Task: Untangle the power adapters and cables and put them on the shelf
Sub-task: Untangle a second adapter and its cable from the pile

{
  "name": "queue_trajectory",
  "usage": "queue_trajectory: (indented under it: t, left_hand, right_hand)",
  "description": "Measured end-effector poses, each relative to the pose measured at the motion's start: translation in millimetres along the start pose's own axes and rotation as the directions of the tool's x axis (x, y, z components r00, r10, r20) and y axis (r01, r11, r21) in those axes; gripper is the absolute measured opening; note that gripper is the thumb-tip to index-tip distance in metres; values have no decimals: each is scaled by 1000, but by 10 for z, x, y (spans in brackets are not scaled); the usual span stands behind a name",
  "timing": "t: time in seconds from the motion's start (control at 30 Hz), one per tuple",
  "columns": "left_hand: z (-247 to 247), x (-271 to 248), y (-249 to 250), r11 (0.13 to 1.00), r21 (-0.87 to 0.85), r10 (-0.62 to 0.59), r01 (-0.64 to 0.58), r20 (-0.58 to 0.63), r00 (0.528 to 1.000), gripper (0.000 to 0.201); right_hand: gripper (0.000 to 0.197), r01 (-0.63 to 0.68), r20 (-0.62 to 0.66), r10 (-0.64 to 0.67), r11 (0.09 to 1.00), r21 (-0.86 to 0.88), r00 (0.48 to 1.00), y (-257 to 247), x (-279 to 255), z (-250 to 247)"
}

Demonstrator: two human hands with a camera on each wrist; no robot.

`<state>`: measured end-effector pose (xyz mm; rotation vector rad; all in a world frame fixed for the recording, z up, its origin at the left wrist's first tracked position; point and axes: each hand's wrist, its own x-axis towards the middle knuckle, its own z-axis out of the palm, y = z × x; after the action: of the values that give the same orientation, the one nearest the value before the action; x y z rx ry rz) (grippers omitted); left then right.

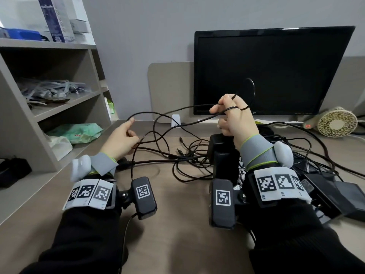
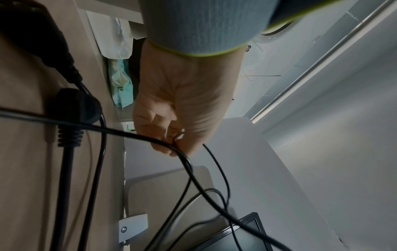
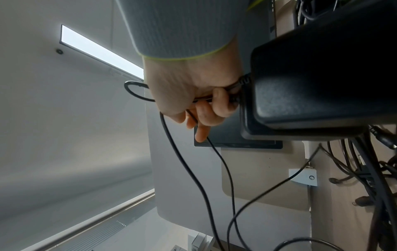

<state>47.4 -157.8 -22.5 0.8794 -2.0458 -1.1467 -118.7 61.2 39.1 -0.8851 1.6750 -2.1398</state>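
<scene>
Above the desk, toward 1 o'clock: my right hand is raised in front of the monitor, fingers curled around a thin black cable that loops over them.
Right wrist view: the same right hand grips the cable just where it leaves a black power adapter, which sits against the hand.
Adapter from the head view: the black power adapter stands below my right hand, at the edge of the tangle.
At 11 o'clock: my left hand is lower, just over the desk, thumb and fingertips pinching the cable farther along its run.
Left wrist view: the left hand closes on the cable; I see two black plugs lying on the desk at 9 o'clock.
Between my hands: the cable spans from one grip to the other, slack and sagging.
Tangle: a heap of black cables lies at centre, with more adapters at 3 o'clock under my right wrist.
Shelf: the shelf stands at 10 o'clock, holding bagged items and boxes.
At 2 o'clock: a small desk fan lies beside the monitor.
</scene>
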Motion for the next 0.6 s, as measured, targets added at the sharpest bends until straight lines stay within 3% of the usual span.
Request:
queue_trajectory:
  t: [0.17, 0.33, 0.47, 0.6]
  left_hand:
    - [1, -38, -45, 993, -64, -96, 100, 63, 993, 78]
    - [165, -80, 154, 997, -64, 39, -36, 57, 998, 71]
    - [304, -204, 438, 975, -157, 169, -160, 45, 985, 85]
    - [386, -325, 728, 956, -213, 218, -203, 50, 975, 63]
  right_hand:
    - [19, 15, -7, -15, 1000, -11, 1000, 4, 0, 16]
    - [23, -30, 53, 35, 996, -84, 998, 7, -44, 84]
    - [28, -94, 179, 129, 978, -188, 975, 52, -79, 153]
    - [24, -165, 261, 222, 960, -225, 939, 85, -109, 242]
